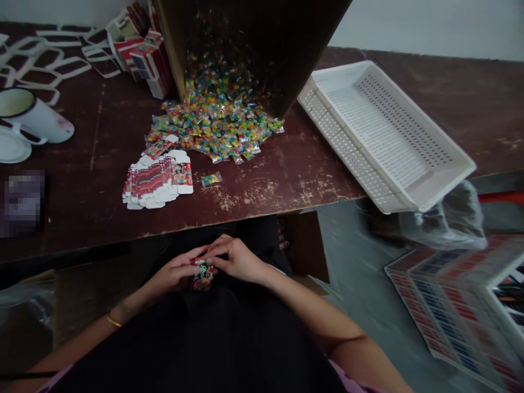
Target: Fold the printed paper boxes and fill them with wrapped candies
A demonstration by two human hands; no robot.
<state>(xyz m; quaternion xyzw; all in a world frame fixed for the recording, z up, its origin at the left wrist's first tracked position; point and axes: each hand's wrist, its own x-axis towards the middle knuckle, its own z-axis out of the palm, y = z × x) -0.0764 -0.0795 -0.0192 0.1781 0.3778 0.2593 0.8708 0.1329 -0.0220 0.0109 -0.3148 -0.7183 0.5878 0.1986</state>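
Over my lap, below the table's front edge, both hands pinch one small printed carton point(202, 274), red with a cartoon figure. My left hand point(174, 271) grips its left side with curled fingers; a gold bangle circles that wrist. My right hand point(235, 258) closes over its top and right side. On the dark wooden table point(266, 185) above lies a fanned stack of flat printed cartons point(158, 181). A heap of small colourful candy packets point(216, 123) spills from a tipped brown cardboard box point(254, 38). One loose packet point(211, 179) lies beside the stack.
An empty white perforated plastic tray point(385, 131) overhangs the table's right edge. A white mug point(35, 115) lies at the far left near a lid point(12, 146). More printed cartons point(141, 52) stand at the back. Stacked printed sheets point(458, 305) and a clear plastic bag point(446, 218) sit on the floor, right.
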